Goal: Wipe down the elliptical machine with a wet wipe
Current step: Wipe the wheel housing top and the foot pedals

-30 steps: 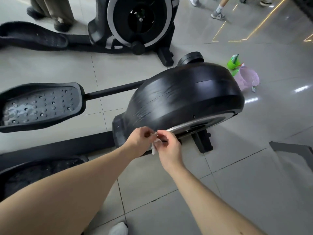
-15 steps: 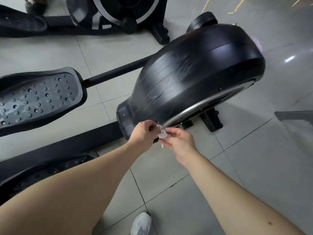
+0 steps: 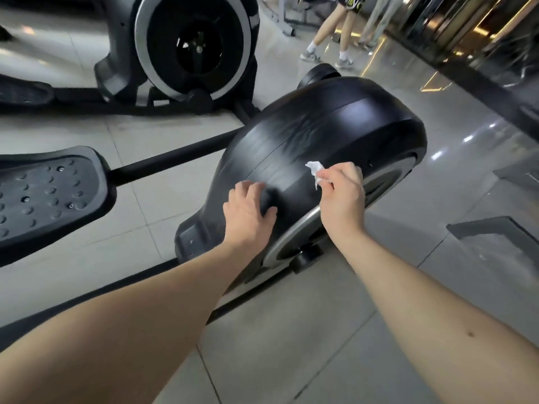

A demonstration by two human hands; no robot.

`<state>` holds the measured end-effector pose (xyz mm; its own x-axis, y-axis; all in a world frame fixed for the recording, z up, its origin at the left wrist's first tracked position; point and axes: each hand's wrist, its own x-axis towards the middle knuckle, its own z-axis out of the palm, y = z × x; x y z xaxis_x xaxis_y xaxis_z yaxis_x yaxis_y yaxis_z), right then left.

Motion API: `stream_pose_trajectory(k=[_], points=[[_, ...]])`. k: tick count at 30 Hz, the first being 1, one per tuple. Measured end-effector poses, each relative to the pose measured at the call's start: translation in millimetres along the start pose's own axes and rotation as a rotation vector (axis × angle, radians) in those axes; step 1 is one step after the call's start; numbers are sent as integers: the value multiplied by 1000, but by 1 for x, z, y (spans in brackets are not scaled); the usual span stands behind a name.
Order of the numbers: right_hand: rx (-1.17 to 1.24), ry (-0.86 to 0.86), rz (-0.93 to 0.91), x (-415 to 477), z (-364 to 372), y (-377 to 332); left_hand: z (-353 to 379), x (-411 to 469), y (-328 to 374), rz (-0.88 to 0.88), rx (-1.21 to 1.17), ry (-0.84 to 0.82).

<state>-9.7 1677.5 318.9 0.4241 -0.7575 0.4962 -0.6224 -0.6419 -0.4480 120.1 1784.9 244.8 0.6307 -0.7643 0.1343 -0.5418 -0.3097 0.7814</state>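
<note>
The elliptical's black flywheel housing (image 3: 335,126) fills the middle of the view, with a silver rim along its lower right side. My right hand (image 3: 341,193) pinches a small crumpled white wet wipe (image 3: 315,169) and holds it against the housing's near face. My left hand (image 3: 248,211) rests on the housing's lower left part, its fingers slightly bent over the curved surface. One black studded pedal (image 3: 46,193) of the same machine lies to the left on its bar.
A second elliptical (image 3: 192,51) stands behind on the tiled floor. Legs of people (image 3: 329,39) show at the back right beside a dark glass wall. A grey floor base (image 3: 495,231) sticks in from the right.
Both hands were together on the wipe below the housing's edge. They have parted: the right hand carried the wipe up onto the housing, and the left hand moved onto the housing's left side.
</note>
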Motion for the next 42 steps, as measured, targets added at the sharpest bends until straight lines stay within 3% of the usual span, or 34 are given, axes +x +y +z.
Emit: stream_pose_trajectory(k=[9, 21, 23, 26, 30, 32, 35, 40, 42], points=[[-81, 244, -272, -14, 34, 31, 36, 17, -39, 255, -6, 165], [-171, 363, -390, -22, 56, 39, 56, 20, -54, 350, -112, 343], [-185, 284, -476, -48, 76, 35, 57, 17, -54, 315, -141, 332], [-147, 20, -561, -84, 94, 35, 53, 7, -56, 305, -146, 291], [-91, 113, -551, -44, 65, 36, 45, 0, -72, 327, -98, 245], [-216, 271, -473, -11, 47, 36, 41, -3, -81, 334, -66, 212], [-273, 336, -383, -15, 52, 32, 38, -2, -85, 307, -27, 139], [-206, 36, -690, -104, 92, 49, 28, 8, -81, 307, 55, 113], [-253, 19, -782, -102, 86, 53, 25, 9, -83, 316, 79, 81]])
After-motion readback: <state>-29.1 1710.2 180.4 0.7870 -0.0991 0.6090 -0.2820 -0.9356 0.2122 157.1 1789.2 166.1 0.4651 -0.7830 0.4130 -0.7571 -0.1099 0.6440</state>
